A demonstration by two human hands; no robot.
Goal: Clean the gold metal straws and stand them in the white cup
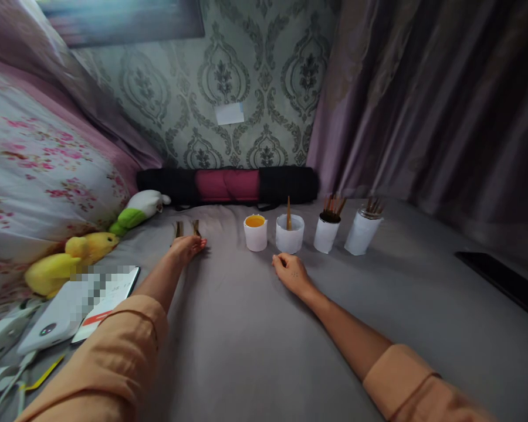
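On grey cloth (233, 340), foremost: 1 right hand (292, 273), fingers curled, contents cannot be told, just before 1 wide white cup (290, 239) holding 1 upright stick (289, 212). 1 left hand (187, 248), loosely bent, grip unclear, at 2 stick bundles (196, 227). Alongside the cup, 3 white-wrapped containers (326, 235). Behind lies 1 black-and-maroon roll (227, 185).

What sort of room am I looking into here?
Probably a bedroom: a grey sheet covers the surface, a yellow plush toy lies at the left, and a mauve curtain hangs on the right.
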